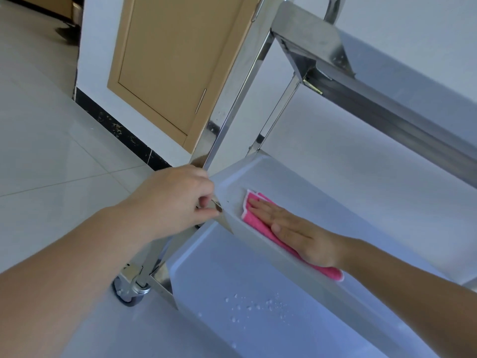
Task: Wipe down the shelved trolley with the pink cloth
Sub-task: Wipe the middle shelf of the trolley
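Counts: 1 trolley, steel frame. 3 shelves in view: top, middle, bottom. 2 uprights visible at this end: near, far. 1 castor showing. 1 cloth, pink. 2 hands: left, right. 1 patch of water drops on the bottom shelf; individual drops too small to count. 1 cabinet door with 1 handle.

Pink cloth partly under hand
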### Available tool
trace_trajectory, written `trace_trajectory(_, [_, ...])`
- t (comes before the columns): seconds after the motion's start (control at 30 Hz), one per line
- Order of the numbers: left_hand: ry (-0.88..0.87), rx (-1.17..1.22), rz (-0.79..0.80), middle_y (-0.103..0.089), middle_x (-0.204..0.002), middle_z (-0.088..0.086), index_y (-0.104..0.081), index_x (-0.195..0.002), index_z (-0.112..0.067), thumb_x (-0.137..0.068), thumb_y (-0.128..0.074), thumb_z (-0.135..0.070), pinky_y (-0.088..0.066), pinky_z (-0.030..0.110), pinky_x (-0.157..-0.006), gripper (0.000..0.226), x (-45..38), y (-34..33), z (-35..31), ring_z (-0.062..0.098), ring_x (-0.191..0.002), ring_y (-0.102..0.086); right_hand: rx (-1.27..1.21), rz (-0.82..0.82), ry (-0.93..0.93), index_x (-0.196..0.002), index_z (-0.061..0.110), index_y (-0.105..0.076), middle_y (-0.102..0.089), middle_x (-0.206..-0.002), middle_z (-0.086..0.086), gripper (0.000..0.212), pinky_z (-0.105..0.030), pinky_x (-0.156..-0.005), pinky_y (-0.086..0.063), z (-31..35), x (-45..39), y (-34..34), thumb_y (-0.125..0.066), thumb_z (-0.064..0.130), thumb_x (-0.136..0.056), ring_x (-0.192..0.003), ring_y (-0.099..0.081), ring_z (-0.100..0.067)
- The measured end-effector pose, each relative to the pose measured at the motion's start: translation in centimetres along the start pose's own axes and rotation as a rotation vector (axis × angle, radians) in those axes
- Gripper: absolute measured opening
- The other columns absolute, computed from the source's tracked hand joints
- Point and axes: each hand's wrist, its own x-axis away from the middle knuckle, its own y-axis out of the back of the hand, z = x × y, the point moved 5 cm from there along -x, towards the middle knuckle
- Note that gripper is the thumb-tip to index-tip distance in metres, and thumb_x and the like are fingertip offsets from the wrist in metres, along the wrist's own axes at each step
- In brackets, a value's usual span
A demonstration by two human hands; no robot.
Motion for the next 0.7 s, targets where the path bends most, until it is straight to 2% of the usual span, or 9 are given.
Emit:
trace_trajectory(0.07, [0.036, 0.018, 0.000, -0.046, -0.069, -0.013, -0.042, -0.057, -0.030, -0.073, -0.066, -0.049, -0.025, 0.019, -0.050, 0.034, 0.3, 0.6, 1.2, -0.001, -0.066, -0.044, 0.045, 0.005, 0.004, -0.144, 0.030, -0.023, -0.017, -0.153, 0.017, 0.041, -0.021, -0.117, -0.008, -0.3, -1.0, 0.4, -0.024, 0.025, -0.103, -0.141, -0.008, 0.006])
trace_trajectory(0.17, [-0.039, -0.003, 0.006, -0.049, -0.072, -0.014, -0.050, -0.063, -0.031, -0.075, -0.066, -0.046, -0.032, 0.021, -0.052, 0.025, 0.6, 0.7, 1.1, 0.003, -0.068, -0.047, 0.156, 0.086, -0.029, -0.146, 0.022, -0.016, -0.006, -0.155, 0.013, 0.044, -0.014, -0.114, 0.002, -1.6, -2.7, 1.3, -0.023, 0.024, -0.102, -0.141, 0.001, 0.006])
trace_trajectory(0.23, [-0.133, -0.009, 0.053, -0.055, -0.080, -0.015, -0.062, -0.076, -0.029, -0.079, -0.067, -0.041, -0.041, 0.025, -0.059, 0.012, 0.8, 0.0, -0.1, 0.008, -0.077, -0.053, 0.157, 0.082, -0.094, -0.146, 0.028, -0.014, -0.003, -0.152, 0.020, 0.044, -0.007, -0.110, 0.004, -3.0, -3.8, 2.1, -0.023, 0.025, -0.103, -0.139, 0.003, 0.011])
trace_trajectory(0.3, [-0.262, -0.049, 0.039, -0.060, -0.085, -0.011, -0.069, -0.088, -0.025, -0.081, -0.067, -0.033, -0.048, 0.031, -0.063, 0.011, 1.0, -0.5, -1.5, 0.013, -0.081, -0.057, 0.125, 0.049, -0.165, -0.145, 0.035, -0.013, -0.003, -0.151, 0.024, 0.044, -0.005, -0.107, 0.004, -4.6, -4.9, 2.7, -0.023, 0.029, -0.102, -0.138, 0.001, 0.010])
trace_trajectory(0.37, [-0.376, -0.084, -0.027, -0.064, -0.087, -0.005, -0.070, -0.093, -0.020, -0.079, -0.070, -0.027, -0.051, 0.032, -0.065, 0.016, 1.1, -0.5, -2.5, 0.018, -0.081, -0.060, 0.118, 0.022, -0.220, -0.145, 0.039, -0.013, -0.004, -0.151, 0.025, 0.044, -0.010, -0.109, 0.003, -6.5, -5.9, 3.3, -0.023, 0.033, -0.102, -0.139, 0.000, 0.008])
trace_trajectory(0.43, [-0.437, -0.099, -0.058, -0.066, -0.101, 0.000, -0.069, -0.104, -0.017, -0.079, -0.071, -0.028, -0.053, 0.034, -0.079, 0.027, 0.9, -0.8, -2.9, 0.021, -0.094, -0.062, 0.134, -0.002, -0.262, -0.145, 0.041, -0.012, -0.004, -0.151, 0.025, 0.044, -0.017, -0.111, 0.002, -8.5, -7.0, 3.9, -0.021, 0.036, -0.102, -0.139, 0.000, 0.007])
trace_trajectory(0.53, [-0.471, -0.110, -0.045, -0.065, -0.118, 0.003, -0.066, -0.114, -0.017, -0.083, -0.067, -0.031, -0.046, 0.032, -0.098, 0.034, 0.9, -1.6, -2.8, 0.023, -0.111, -0.059, 0.164, -0.019, -0.316, -0.146, 0.040, -0.011, -0.004, -0.150, 0.024, 0.044, -0.019, -0.111, 0.002, -11.1, -8.5, 4.9, -0.019, 0.037, -0.102, -0.141, 0.001, 0.002])
trace_trajectory(0.7, [-0.500, -0.063, -0.038, -0.065, -0.117, -0.001, -0.063, -0.116, -0.018, -0.088, -0.052, -0.031, -0.043, 0.030, -0.100, 0.033, 0.9, -2.8, -2.0, 0.019, -0.108, -0.060, 0.123, -0.072, -0.464, -0.147, 0.037, -0.011, -0.006, -0.157, 0.013, 0.046, -0.019, -0.106, 0.001, -14.0, -11.1, 6.6, -0.016, 0.042, -0.102, -0.143, -0.004, -0.005])
